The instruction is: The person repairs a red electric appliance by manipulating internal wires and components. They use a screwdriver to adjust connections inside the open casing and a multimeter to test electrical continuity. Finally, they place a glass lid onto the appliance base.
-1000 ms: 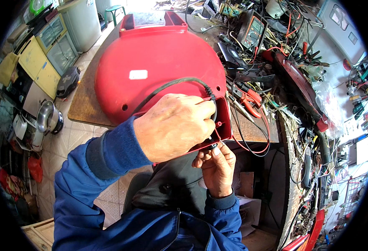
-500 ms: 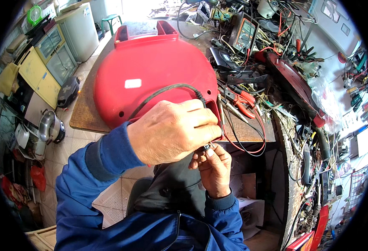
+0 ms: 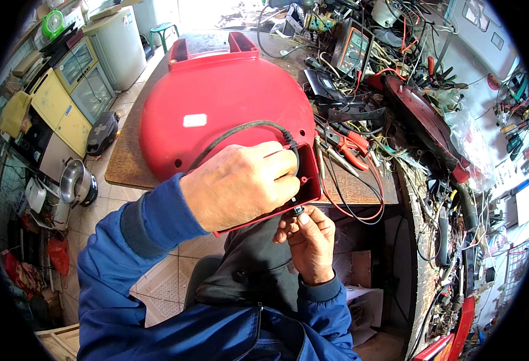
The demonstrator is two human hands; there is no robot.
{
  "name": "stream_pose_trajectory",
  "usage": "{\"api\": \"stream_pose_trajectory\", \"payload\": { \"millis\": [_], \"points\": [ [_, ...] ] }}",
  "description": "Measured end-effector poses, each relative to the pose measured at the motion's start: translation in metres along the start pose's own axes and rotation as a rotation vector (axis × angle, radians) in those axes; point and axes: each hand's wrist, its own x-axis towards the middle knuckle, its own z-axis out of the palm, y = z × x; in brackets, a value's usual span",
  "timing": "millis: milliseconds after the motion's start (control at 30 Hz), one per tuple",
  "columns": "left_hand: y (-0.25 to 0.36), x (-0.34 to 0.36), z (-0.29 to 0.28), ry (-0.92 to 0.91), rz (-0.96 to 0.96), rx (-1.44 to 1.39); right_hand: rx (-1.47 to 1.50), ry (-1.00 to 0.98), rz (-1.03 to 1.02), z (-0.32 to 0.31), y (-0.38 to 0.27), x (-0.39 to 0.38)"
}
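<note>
A large red plastic housing (image 3: 234, 90) lies on the wooden table, its open box-shaped end (image 3: 312, 174) toward me. A black power cord (image 3: 240, 127) with a ribbed sleeve runs over it into this end. My left hand (image 3: 240, 189) reaches across the opening, fingers bent and drawn together at its inside; what they grip is hidden. Just below the opening's near wall, my right hand (image 3: 309, 240) pinches a small black part (image 3: 298, 210) between thumb and fingers. A small metal tip shows above that part.
Right of the housing lie red-handled pliers (image 3: 352, 157), test leads and a multimeter (image 3: 356, 45) among tangled wires. A long dark red panel (image 3: 421, 120) rests farther right. The table's edge (image 3: 126, 182) shows at left; a metal pot (image 3: 75, 180) stands beyond it.
The left hand's fingers have drawn back slightly to the left, showing more of the opening's inside. The right hand stays almost in place, still pinching the black part.
</note>
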Motion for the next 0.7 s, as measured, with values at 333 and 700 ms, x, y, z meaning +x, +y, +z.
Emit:
{"api": "stream_pose_trajectory", "payload": {
  "millis": [333, 700],
  "points": [
    [-0.002, 0.008, 0.005, -0.032, 0.008, -0.088, 0.007, -0.023, 0.004, -0.007, 0.002, 0.003],
    [-0.009, 0.010, 0.012, -0.030, 0.014, -0.169, 0.019, -0.042, 0.019, -0.006, 0.001, 0.005]
  ]
}}
